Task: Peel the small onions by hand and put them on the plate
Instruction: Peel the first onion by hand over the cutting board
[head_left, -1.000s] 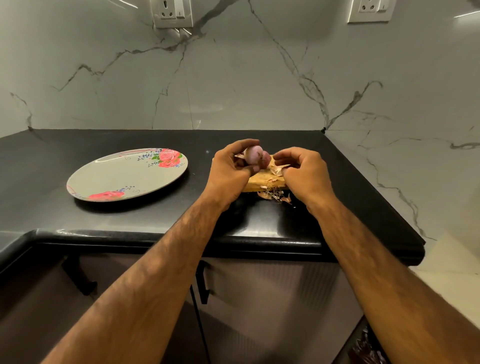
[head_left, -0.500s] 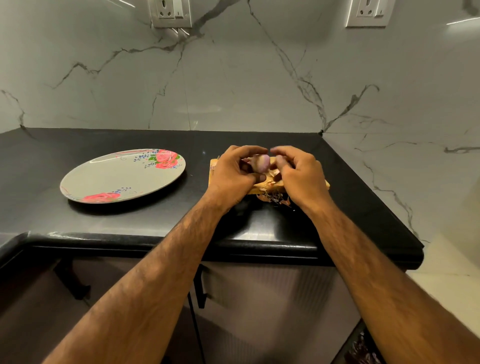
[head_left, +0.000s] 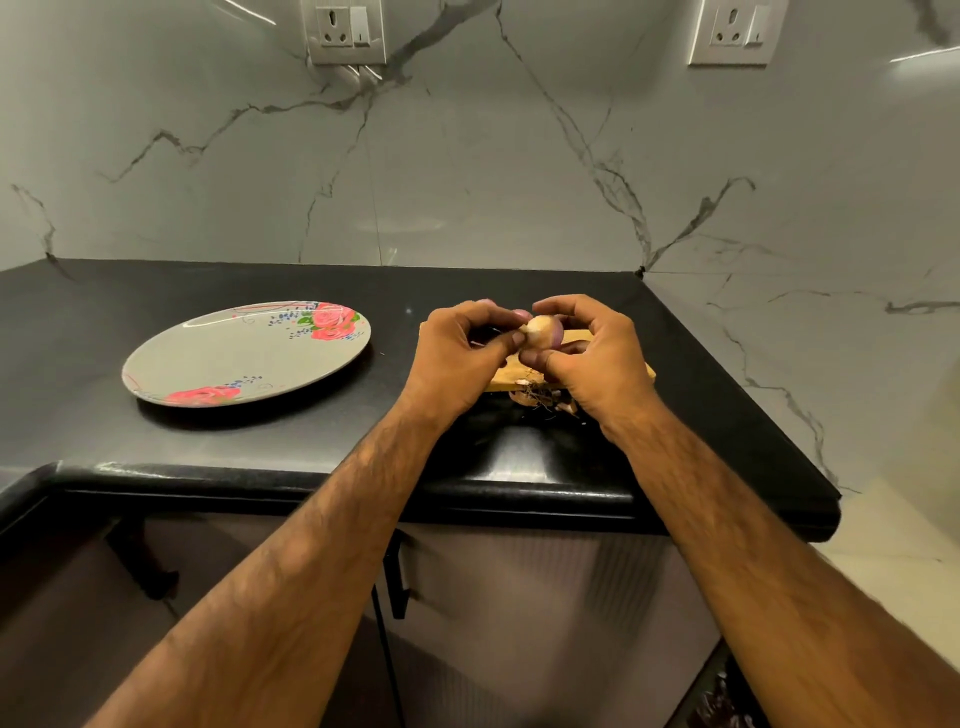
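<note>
A small pale-purple onion (head_left: 542, 332) is held between both hands above a wooden board (head_left: 574, 340). My right hand (head_left: 597, 358) pinches the onion between thumb and curled fingers. My left hand (head_left: 462, 353) pinches at its left end with thumb and fingertips. The grey plate (head_left: 228, 358) with pink roses lies to the left on the black counter, with nothing on it. Loose onion skins and roots (head_left: 540, 397) lie at the board's near edge. Most of the board is hidden behind my hands.
The black counter (head_left: 311, 436) ends at a rounded front edge near me and at a right edge by the marble wall. Cabinet doors with dark handles (head_left: 397, 582) are below. Two wall sockets sit high on the backsplash.
The onion has turned between my fingers and now sits more in my right hand, its pale end facing my left. Both hands stay over the board.
</note>
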